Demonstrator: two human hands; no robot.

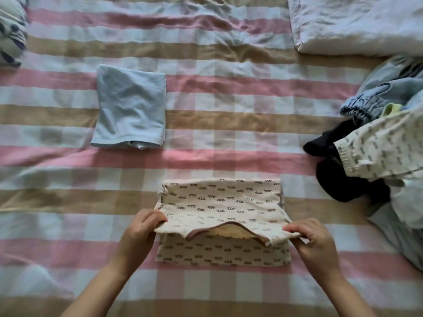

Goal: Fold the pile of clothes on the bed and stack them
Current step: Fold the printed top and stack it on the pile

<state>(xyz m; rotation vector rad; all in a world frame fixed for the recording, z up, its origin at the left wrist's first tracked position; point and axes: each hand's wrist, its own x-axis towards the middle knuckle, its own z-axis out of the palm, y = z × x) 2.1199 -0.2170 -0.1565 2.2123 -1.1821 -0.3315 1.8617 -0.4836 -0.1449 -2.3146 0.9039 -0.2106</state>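
Observation:
A cream shirt with small dark squiggle prints (219, 202) lies on the bed in front of me, partly folded. Its collar end is lifted above the lower layer. My left hand (142, 227) pinches the shirt's left corner and my right hand (313, 239) pinches its right corner. A folded light blue garment (130, 106) lies flat further back on the left. An unfolded pile of clothes (380, 143) sits at the right edge: a cream printed piece, a black garment (343, 181) and light blue items with elastic hems.
The bed is covered by a checked sheet (217, 138) in pink, tan and pale blue. A white pillow (357, 24) lies at the back right. A patterned blue-and-white bundle (11, 30) sits at the back left corner.

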